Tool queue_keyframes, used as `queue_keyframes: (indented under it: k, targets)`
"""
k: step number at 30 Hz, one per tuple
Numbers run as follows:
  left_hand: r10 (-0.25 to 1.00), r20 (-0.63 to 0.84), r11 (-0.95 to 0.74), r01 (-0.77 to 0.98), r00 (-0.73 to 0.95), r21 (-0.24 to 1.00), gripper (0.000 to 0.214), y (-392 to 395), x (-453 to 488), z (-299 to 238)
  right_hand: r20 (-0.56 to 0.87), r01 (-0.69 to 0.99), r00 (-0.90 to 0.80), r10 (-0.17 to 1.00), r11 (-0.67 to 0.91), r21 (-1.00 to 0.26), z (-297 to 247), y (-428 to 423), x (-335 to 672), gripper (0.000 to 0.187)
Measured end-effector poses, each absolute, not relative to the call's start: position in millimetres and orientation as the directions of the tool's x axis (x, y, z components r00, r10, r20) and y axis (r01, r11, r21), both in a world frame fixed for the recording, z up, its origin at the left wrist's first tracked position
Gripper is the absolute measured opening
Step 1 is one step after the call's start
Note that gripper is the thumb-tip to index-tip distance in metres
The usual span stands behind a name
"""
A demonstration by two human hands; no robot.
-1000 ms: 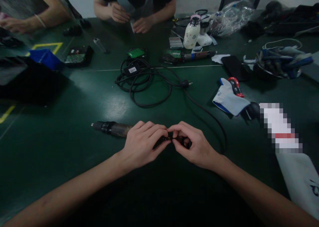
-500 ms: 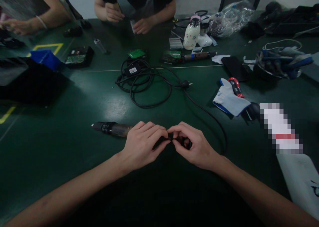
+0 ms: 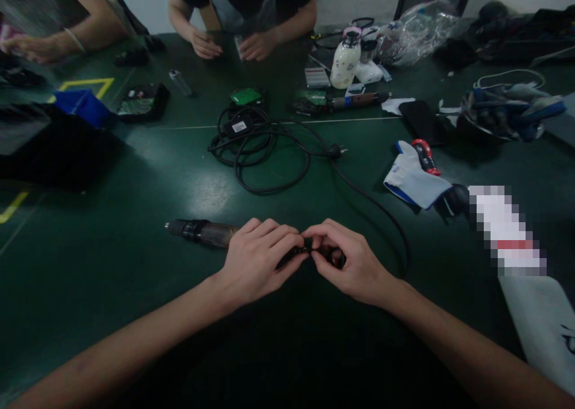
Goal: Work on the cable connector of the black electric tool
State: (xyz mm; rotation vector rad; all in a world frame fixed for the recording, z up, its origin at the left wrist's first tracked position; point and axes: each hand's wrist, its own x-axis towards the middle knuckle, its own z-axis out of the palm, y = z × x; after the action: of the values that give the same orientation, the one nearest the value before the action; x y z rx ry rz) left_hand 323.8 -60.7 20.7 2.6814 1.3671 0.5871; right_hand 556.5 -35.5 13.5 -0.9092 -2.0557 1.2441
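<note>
A dark electric screwdriver (image 3: 200, 231) lies flat on the green table (image 3: 135, 289), its tip pointing left. My left hand (image 3: 258, 259) is closed around its right-hand body. My right hand (image 3: 348, 260) pinches the rear end of the tool, where a black cable (image 3: 381, 214) leaves it, fingertips meeting those of the left hand. The joint between the two hands is mostly hidden by fingers.
The cable runs up to a coil (image 3: 256, 142) with a plug (image 3: 335, 152). A white work glove (image 3: 415, 178) and red-handled tool (image 3: 424, 156) lie right. A bottle (image 3: 345, 58), second screwdriver (image 3: 354, 101), phone (image 3: 422, 121) and blue bin (image 3: 83, 106) sit further back. Other people's hands (image 3: 229, 42) rest at the far edge.
My hands have barely moved on the screwdriver. The person across the table has lowered a hand back down onto the table.
</note>
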Motion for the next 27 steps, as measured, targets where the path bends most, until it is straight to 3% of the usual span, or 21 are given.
queue_keyframes:
  k: [5, 11, 27]
  targets:
    - [0.772, 0.292, -0.634, 0.722, 0.565, 0.276, 0.025, -61.7, 320.7, 21.7, 0.127, 0.253, -0.607, 0.785, 0.342, -0.905, 13.4, -35.7, 556.5, 0.033]
    - [0.794, 0.285, -0.604, 0.745, 0.537, 0.283, 0.014, -61.2, 322.0, 21.7, 0.115, 0.270, -0.606, 0.787, 0.339, -0.901, 12.3, -36.2, 556.6, 0.033]
    - [0.780, 0.304, -0.621, 0.735, 0.547, 0.271, 0.023, -60.9, 322.6, 21.2, 0.119, 0.251, -0.608, 0.785, 0.332, -0.909, 11.5, -35.6, 557.1, 0.035]
